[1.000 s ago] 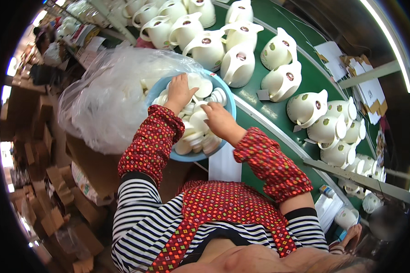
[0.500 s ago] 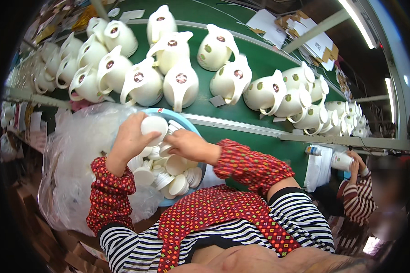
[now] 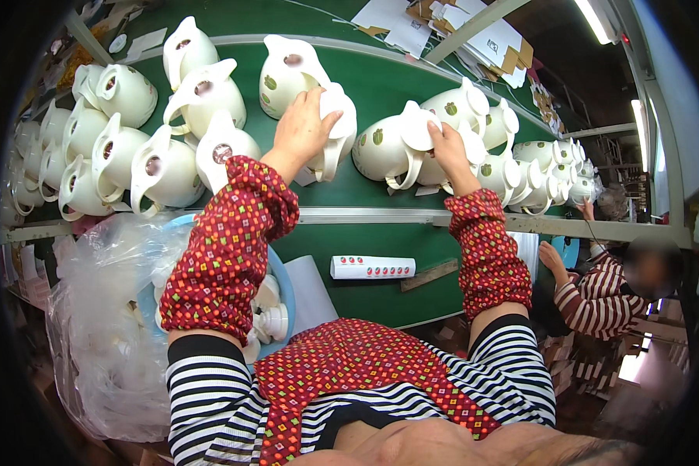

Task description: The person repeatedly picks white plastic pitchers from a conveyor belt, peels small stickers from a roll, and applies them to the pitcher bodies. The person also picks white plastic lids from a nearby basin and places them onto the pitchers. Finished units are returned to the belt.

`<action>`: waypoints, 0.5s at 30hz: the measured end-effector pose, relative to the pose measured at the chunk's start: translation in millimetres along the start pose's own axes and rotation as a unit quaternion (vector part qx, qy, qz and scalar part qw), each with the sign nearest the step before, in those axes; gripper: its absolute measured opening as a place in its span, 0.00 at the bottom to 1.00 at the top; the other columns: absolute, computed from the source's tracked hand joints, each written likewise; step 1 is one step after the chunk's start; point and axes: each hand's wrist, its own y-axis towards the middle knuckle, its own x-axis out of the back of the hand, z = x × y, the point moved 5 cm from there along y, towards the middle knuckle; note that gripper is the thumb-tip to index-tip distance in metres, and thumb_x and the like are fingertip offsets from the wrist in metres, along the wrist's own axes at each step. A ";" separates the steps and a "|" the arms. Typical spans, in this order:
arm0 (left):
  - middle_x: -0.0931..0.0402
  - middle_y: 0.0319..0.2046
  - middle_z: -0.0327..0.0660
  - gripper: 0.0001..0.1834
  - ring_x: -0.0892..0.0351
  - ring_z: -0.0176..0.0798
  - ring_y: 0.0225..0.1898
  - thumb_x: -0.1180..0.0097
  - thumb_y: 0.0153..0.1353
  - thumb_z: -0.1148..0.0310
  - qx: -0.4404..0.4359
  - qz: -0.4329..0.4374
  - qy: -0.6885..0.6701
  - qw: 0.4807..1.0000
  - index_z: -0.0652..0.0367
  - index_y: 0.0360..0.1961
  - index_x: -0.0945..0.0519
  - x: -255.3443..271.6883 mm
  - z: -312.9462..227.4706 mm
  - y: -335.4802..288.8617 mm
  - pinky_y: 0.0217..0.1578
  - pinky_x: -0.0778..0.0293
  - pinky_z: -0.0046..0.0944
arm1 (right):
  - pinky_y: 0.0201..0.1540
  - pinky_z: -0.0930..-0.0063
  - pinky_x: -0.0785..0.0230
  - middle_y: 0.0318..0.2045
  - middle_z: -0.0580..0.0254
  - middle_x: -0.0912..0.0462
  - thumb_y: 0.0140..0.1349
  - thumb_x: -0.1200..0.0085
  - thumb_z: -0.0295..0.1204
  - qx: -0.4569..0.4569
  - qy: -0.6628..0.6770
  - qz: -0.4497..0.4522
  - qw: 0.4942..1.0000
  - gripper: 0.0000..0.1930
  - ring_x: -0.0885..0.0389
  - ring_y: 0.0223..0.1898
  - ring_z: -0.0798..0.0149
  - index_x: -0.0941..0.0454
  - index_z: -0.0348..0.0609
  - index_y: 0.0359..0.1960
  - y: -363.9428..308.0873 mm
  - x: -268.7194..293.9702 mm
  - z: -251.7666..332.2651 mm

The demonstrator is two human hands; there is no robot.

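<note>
Left hand [image 3: 299, 130] pinches a white lid [image 3: 340, 110] on its right, upper middle.
Right hand [image 3: 449, 149] pinches a second lid [image 3: 416, 133] on its left, by a jug [image 3: 376, 149].

Left hand [image 3: 301, 130] and right hand [image 3: 452, 155] each hold a flat round white lid [image 3: 339, 110]; bulbous cream handled jugs [image 3: 378, 154] stand beneath them.

A fisheye view looks down from the wearer's head — close above the patterned apron [image 3: 365, 353] — and faces forward across the green bench [image 3: 388, 85], straight edges bending toward the view's dark rim.
</note>
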 end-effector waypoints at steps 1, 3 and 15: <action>0.24 0.55 0.57 0.30 0.25 0.61 0.58 0.38 0.68 0.54 0.005 0.009 0.042 0.999 0.60 0.64 0.27 -8.1 2.5 5.8 0.60 0.28 0.53 | 0.42 0.52 0.22 0.34 0.41 0.14 0.74 0.46 0.37 0.029 -0.076 -0.005 0.997 0.18 0.15 0.37 0.41 0.19 0.30 0.50 7.7 -2.3 -6.2; 0.25 0.55 0.58 0.30 0.27 0.63 0.59 0.39 0.68 0.54 0.024 0.026 0.129 0.991 0.60 0.65 0.27 -16.2 14.0 10.7 0.60 0.29 0.54 | 0.51 0.45 0.26 0.44 0.31 0.19 0.74 0.48 0.39 0.051 -0.129 -0.013 0.990 0.21 0.19 0.46 0.30 0.24 0.36 0.59 11.3 -9.1 -0.5; 0.33 0.61 0.58 0.31 0.28 0.63 0.60 0.31 0.57 0.70 -0.082 0.049 -0.122 0.988 0.68 0.59 0.30 -84.8 -84.7 -76.5 0.61 0.27 0.54 | 0.53 0.54 0.21 0.52 0.40 0.21 0.53 0.29 0.48 0.162 -0.427 0.152 0.876 0.39 0.15 0.49 0.40 0.28 0.53 0.67 -3.7 -6.1 89.5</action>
